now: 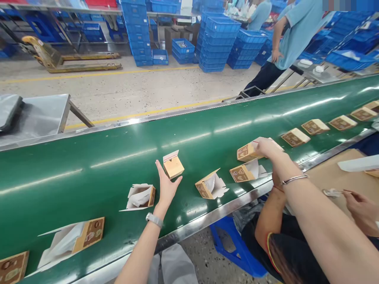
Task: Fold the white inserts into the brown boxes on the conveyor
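Observation:
My left hand (167, 187), with a grey watch band at the wrist, reaches over the green conveyor belt (118, 157). Its thumb and fingers are spread beside a small tan carton (173, 167) whose flap stands up. My right hand (264, 146), with a metal bangle on the wrist, is closed over a brown-and-tan carton (246, 152) farther right; its fingertips are partly hidden. Just below that lies an open carton (241, 173) with white flaps. Between my hands sits another open carton (205, 189) with a white pouch inside. Left of my left hand is an open carton (151, 196) holding a pouch.
More cartons lie along the belt, including one at lower left (93, 232) and one at right (295, 137). A co-worker's arm (271, 213) is beside my right arm, near a blue stool (233, 248). Beyond the belt are a yellow pallet jack (50, 55), blue crates (219, 43) and a standing person (299, 35).

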### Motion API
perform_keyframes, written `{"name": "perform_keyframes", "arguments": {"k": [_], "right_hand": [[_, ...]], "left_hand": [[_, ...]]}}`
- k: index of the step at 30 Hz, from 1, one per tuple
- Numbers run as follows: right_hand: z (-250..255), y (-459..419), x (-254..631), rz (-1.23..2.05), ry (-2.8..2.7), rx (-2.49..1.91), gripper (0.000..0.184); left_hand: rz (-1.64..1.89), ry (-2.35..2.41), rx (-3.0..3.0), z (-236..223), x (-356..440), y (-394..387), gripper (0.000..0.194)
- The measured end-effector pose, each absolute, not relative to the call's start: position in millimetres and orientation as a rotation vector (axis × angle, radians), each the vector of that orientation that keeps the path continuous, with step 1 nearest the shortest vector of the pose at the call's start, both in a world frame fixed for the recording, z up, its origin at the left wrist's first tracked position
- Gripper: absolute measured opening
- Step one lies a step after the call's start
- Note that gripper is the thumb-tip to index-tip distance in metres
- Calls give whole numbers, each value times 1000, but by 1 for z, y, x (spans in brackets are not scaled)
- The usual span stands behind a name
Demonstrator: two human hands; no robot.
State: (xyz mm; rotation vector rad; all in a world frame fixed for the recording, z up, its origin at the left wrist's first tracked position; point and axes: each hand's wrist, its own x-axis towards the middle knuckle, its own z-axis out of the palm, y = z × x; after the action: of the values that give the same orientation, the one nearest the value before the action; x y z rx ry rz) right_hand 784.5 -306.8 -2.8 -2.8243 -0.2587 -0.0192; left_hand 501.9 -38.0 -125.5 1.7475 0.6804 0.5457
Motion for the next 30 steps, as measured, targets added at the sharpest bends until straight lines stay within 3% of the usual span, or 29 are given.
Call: {"name": "perform_keyframes", "arguments": {"k": [4,6,8,10,14,16,20,24,26,28,30], "right_hand": [[25,-319,780,30,-201,-2901,32],[52,-318,757,-110,-355,-2911,22],[82,-310,716,-351,-643,-2871,30],[109,-297,660,-551,-822,-2791,37],[125,-266,546,-492,-1151,-2515,37],[112,-253,505,-363,-1364,-2244,45],[67,-245,457,-68,-1186,-2010,54],[1,-261,441,-148,-883,-1953,67],[-41,-266,437,-110,-572,-1893,61],[-83,-267,430,175,-363,-1795,58],[-117,-263,420,369,-215,-1734,71]], "left_hand": [[417,589,1855,-106,443,-78,95],[370,418,1939,-93,405,-98,76],[358,240,2015,-78,377,-110,64],[427,168,2080,-61,365,-113,60],[669,160,2157,-39,381,-100,69],[686,131,2104,-43,389,-93,72],[537,70,1866,-86,377,-88,68],[446,65,1827,-133,351,-87,72],[412,37,1855,-146,348,-85,72],[361,-5,1881,-153,351,-82,69],[301,-43,1891,-157,358,-78,62]]}}
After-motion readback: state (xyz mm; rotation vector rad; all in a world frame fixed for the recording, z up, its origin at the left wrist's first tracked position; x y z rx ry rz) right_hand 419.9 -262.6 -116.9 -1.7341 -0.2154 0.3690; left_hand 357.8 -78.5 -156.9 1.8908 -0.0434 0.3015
